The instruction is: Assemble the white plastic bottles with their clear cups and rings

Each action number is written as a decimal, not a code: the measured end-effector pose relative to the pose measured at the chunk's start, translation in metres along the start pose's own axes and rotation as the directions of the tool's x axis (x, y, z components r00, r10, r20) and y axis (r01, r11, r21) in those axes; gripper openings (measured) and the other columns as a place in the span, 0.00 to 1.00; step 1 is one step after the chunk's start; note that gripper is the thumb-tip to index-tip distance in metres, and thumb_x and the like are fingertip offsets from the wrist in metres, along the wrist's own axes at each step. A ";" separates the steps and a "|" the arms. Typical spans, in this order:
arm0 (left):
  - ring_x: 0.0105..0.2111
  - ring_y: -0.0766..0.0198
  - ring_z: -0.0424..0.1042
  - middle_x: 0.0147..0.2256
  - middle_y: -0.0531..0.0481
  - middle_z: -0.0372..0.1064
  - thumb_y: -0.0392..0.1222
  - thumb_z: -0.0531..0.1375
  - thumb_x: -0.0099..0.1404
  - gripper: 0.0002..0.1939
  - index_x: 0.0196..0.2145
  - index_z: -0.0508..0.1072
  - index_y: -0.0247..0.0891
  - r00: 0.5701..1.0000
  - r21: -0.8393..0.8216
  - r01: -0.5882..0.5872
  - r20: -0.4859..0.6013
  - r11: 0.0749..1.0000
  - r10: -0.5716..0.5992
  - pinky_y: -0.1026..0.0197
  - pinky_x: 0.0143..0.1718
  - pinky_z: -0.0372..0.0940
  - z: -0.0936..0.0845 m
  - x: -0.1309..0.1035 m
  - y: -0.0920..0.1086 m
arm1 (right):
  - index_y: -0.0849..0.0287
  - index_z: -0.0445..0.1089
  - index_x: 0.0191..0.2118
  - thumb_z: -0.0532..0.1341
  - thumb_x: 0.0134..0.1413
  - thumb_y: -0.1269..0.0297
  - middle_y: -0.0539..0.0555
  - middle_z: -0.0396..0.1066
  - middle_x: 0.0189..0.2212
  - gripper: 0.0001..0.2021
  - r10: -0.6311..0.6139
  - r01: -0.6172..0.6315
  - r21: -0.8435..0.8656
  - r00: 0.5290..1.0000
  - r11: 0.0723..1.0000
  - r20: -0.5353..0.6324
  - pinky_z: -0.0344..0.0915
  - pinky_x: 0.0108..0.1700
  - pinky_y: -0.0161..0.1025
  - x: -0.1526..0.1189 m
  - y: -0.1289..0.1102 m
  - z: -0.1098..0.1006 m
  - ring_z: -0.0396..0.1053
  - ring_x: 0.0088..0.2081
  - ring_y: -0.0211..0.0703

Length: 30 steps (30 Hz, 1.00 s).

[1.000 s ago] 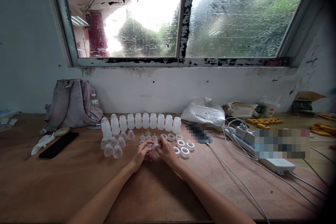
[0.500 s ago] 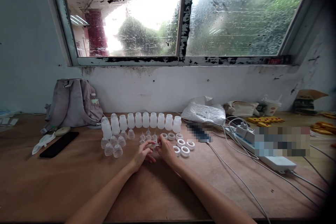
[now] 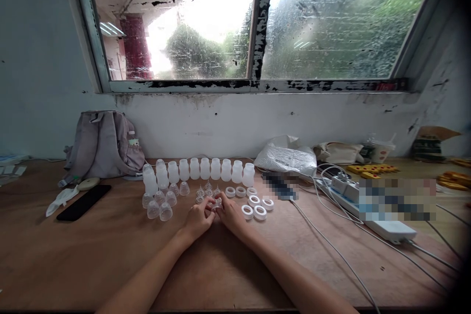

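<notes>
My left hand (image 3: 199, 218) and my right hand (image 3: 228, 213) meet at the middle of the table, fingers closed on a small clear piece (image 3: 217, 203) between them, partly hidden by the fingertips. Just behind them stand several clear nipples (image 3: 208, 190). White rings (image 3: 260, 213) lie to the right of my right hand. Several clear domed caps (image 3: 165, 211) are grouped at the left. Behind everything, a curved row of frosted bottles (image 3: 205, 169) stands upright; the two leftmost have clear caps on top.
A black phone (image 3: 84, 202) and a grey backpack (image 3: 106, 144) are on the left. On the right lie a second phone (image 3: 279, 186), a white power strip (image 3: 390, 230) with cables, a silver bag (image 3: 285, 154) and yellow parts (image 3: 375, 170).
My left hand's fingers have closed in on the clear piece and both hands are nearer each other. My right hand has shifted slightly down and left.
</notes>
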<state>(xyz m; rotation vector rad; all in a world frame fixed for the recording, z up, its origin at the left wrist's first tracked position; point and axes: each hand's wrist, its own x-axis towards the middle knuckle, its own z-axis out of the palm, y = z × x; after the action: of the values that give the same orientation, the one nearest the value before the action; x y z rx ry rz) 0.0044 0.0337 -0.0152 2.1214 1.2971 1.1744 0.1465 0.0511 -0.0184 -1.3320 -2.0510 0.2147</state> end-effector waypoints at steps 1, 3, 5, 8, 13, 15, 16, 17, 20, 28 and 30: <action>0.24 0.66 0.69 0.27 0.52 0.70 0.35 0.54 0.53 0.11 0.36 0.65 0.41 1.000 0.062 -0.010 -0.013 0.998 0.011 0.64 0.29 0.61 0.000 0.000 -0.001 | 0.57 0.59 0.39 0.52 0.45 0.72 0.51 0.66 0.27 0.12 -0.012 0.012 0.005 1.000 1.000 -0.004 0.53 0.29 0.32 -0.001 -0.001 0.000 0.64 0.29 0.40; 0.26 0.64 0.69 0.26 0.52 0.69 0.35 0.52 0.54 0.11 0.36 0.65 0.41 0.999 0.137 -0.006 -0.032 0.991 0.011 0.64 0.29 0.61 0.000 0.000 -0.002 | 0.57 0.59 0.38 0.52 0.45 0.70 0.50 0.65 0.25 0.11 -0.044 0.045 0.036 0.999 0.998 -0.025 0.55 0.30 0.32 -0.003 -0.005 0.000 0.64 0.28 0.39; 0.27 0.63 0.69 0.26 0.52 0.68 0.36 0.51 0.56 0.10 0.37 0.64 0.41 0.998 0.147 0.006 -0.070 0.989 0.004 0.64 0.28 0.60 -0.002 0.001 -0.004 | 0.56 0.59 0.38 0.52 0.45 0.69 0.49 0.64 0.24 0.11 -0.080 0.085 0.119 0.996 0.989 -0.044 0.56 0.30 0.32 -0.005 -0.009 -0.001 0.63 0.27 0.38; 0.21 0.66 0.67 0.23 0.54 0.65 0.35 0.47 0.58 0.09 0.37 0.61 0.40 0.995 0.032 0.027 -0.096 0.999 -0.024 0.65 0.25 0.59 -0.007 0.005 -0.007 | 0.56 0.58 0.42 0.51 0.48 0.68 0.48 0.64 0.26 0.13 -0.066 0.075 0.353 0.997 0.933 -0.039 0.59 0.29 0.31 -0.005 -0.014 -0.004 0.63 0.24 0.34; 0.11 0.70 0.57 0.15 0.60 0.55 0.34 0.42 0.58 0.09 0.34 0.59 0.40 0.992 -0.202 0.093 -0.068 0.975 -0.109 0.69 0.15 0.53 -0.009 0.006 -0.010 | 0.58 0.62 0.39 0.50 0.51 0.64 0.48 0.63 0.25 0.10 0.034 -0.053 0.534 0.998 0.844 0.044 0.58 0.20 0.30 -0.001 -0.014 -0.007 0.60 0.19 0.32; 0.11 0.70 0.57 0.14 0.60 0.54 0.35 0.42 0.59 0.09 0.34 0.59 0.39 0.990 -0.224 0.114 -0.062 0.968 -0.130 0.69 0.14 0.52 -0.007 0.005 -0.008 | 0.59 0.65 0.32 0.51 0.50 0.62 0.48 0.63 0.23 0.08 0.015 -0.030 0.498 0.999 0.866 0.035 0.58 0.21 0.30 0.000 -0.014 -0.008 0.59 0.19 0.32; 0.11 0.70 0.57 0.14 0.60 0.55 0.35 0.41 0.59 0.09 0.34 0.59 0.39 0.989 -0.217 0.122 -0.052 0.969 -0.136 0.69 0.14 0.52 -0.007 0.004 -0.007 | 0.59 0.65 0.30 0.52 0.50 0.62 0.48 0.63 0.23 0.08 0.000 -0.006 0.477 1.000 0.879 0.011 0.58 0.22 0.31 0.000 -0.013 -0.008 0.59 0.20 0.32; 0.11 0.70 0.57 0.16 0.59 0.57 0.36 0.41 0.60 0.10 0.35 0.60 0.39 0.990 -0.191 0.123 -0.040 0.974 -0.133 0.69 0.15 0.53 -0.007 0.004 -0.005 | 0.59 0.65 0.28 0.53 0.49 0.62 0.49 0.62 0.22 0.08 -0.012 0.022 0.457 1.000 0.889 -0.026 0.58 0.24 0.31 0.000 -0.013 -0.008 0.60 0.21 0.33; 0.19 0.67 0.65 0.26 0.52 0.67 0.41 0.41 0.62 0.12 0.38 0.62 0.40 0.992 0.067 0.094 -0.086 0.993 -0.088 0.66 0.22 0.58 -0.018 0.010 -0.001 | 0.59 0.64 0.26 0.54 0.50 0.60 0.50 0.62 0.25 0.09 -0.001 0.077 0.420 0.984 0.904 -0.179 0.60 0.27 0.33 0.000 -0.012 -0.010 0.61 0.24 0.35; 0.35 0.49 0.69 0.34 0.39 0.69 0.44 0.47 0.59 0.23 0.52 0.53 0.37 0.885 0.644 0.464 -0.305 0.608 -0.352 0.53 0.33 0.59 -0.099 0.080 -0.036 | 0.59 0.62 0.28 0.53 0.51 0.59 0.52 0.62 0.28 0.09 0.116 0.041 0.428 0.936 0.903 -0.333 0.61 0.29 0.35 0.003 -0.004 -0.017 0.62 0.27 0.38; 0.36 0.47 0.68 0.35 0.38 0.69 0.43 0.48 0.59 0.24 0.53 0.52 0.36 0.886 0.691 0.451 -0.268 0.565 -0.378 0.52 0.33 0.59 -0.106 0.093 -0.047 | 0.59 0.62 0.28 0.53 0.50 0.58 0.52 0.63 0.27 0.09 0.121 0.042 0.424 0.928 0.905 -0.352 0.61 0.28 0.35 0.004 -0.003 -0.017 0.62 0.27 0.38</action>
<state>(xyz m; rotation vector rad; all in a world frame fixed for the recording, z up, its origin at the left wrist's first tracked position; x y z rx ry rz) -0.0866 0.1269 0.0561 2.0185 2.4882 0.5602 0.1537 0.0493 -0.0029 -1.0470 -1.5464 0.3747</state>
